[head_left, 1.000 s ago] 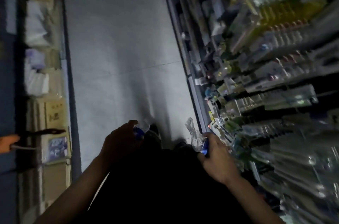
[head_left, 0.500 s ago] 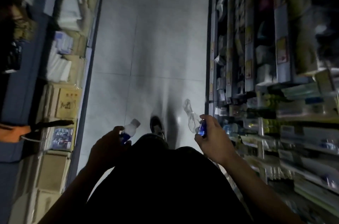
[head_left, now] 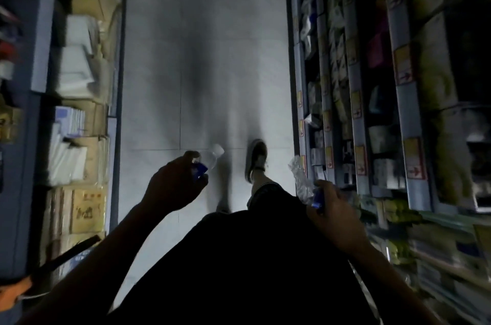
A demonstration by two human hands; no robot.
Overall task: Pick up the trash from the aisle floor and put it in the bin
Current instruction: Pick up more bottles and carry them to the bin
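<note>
The left hand [head_left: 175,186] curls round a clear plastic bottle [head_left: 210,158] with a blue label, its white cap pointing toward 1 o'clock. The right hand [head_left: 330,207] grips a crushed clear bottle [head_left: 300,181], also blue-labelled, which sticks up toward 11 o'clock from the fist. Both pieces of trash are off the floor and carried at waist height; no bin is in view.

Compared with half a second ago, the view has swung to look straight down the aisle, so the grey tiled floor [head_left: 202,58] runs toward 12 o'clock between the left shelves [head_left: 79,85] of boxes and the right shelves [head_left: 372,85] with yellow price tags. A shoe [head_left: 256,159] has now stepped further forward, between the two hands, and the left hand has lifted its bottle slightly higher. Both grips are unchanged.
</note>
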